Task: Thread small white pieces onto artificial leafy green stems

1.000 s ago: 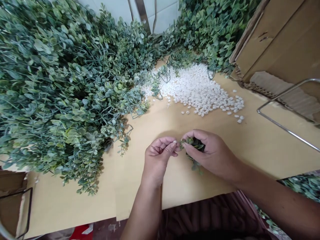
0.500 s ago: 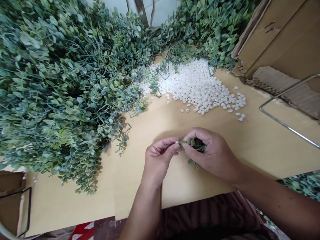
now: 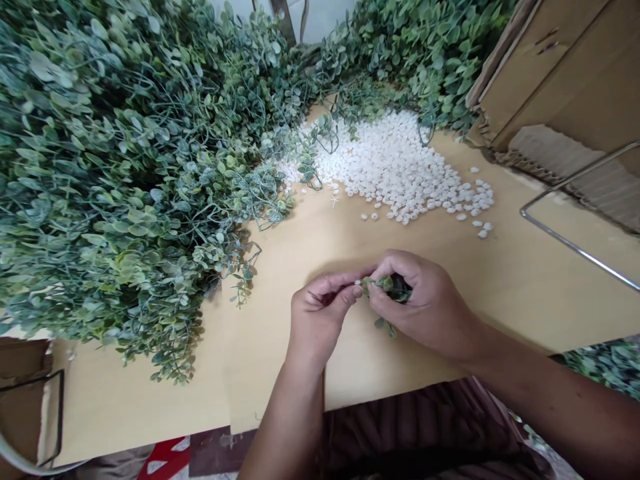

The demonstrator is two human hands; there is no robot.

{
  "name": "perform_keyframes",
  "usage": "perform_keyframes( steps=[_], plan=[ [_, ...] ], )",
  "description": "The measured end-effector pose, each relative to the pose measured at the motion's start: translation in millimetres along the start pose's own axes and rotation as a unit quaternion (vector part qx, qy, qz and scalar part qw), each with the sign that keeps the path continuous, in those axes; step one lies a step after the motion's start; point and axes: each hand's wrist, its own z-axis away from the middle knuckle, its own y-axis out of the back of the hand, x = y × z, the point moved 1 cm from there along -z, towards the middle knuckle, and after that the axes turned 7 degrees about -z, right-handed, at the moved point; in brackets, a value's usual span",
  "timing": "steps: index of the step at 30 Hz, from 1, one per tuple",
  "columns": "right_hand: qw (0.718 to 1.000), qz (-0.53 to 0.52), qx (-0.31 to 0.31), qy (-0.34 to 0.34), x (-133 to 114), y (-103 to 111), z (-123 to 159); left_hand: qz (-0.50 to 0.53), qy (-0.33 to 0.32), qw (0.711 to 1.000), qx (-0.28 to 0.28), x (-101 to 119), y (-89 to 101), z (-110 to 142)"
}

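Observation:
My right hand [image 3: 420,300] is closed around a small leafy green sprig [image 3: 385,288], whose leaves poke out below the fingers. Thumb and forefinger of my left hand [image 3: 323,307] pinch a tiny white piece [image 3: 357,283] at the sprig's tip. The fingertips of both hands almost meet there, just above the tabletop [image 3: 280,347]. Beyond the hands lies a heap of small white pieces [image 3: 400,167], with a few strays along its near edge.
Bushy green foliage [image 3: 125,167] is piled high at left, and more foliage [image 3: 425,47] stands at the back. A cardboard box [image 3: 575,80] is at the right, with a bent metal rod [image 3: 575,247] before it. Another carton [image 3: 23,400] sits lower left.
My left forefinger has stretched further toward the right hand, over the sprig's tip. The whole view has shifted very slightly. Both hands keep their hold.

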Motion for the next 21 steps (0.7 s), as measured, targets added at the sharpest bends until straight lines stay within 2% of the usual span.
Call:
perform_keyframes(
  steps=[21],
  plan=[
    [0.999, 0.045, -0.004, 0.026, 1.4, -0.7, 1.1, -0.076, -0.112, 0.991, 0.009, -1.1, 1.5, 0.0]
  ],
)
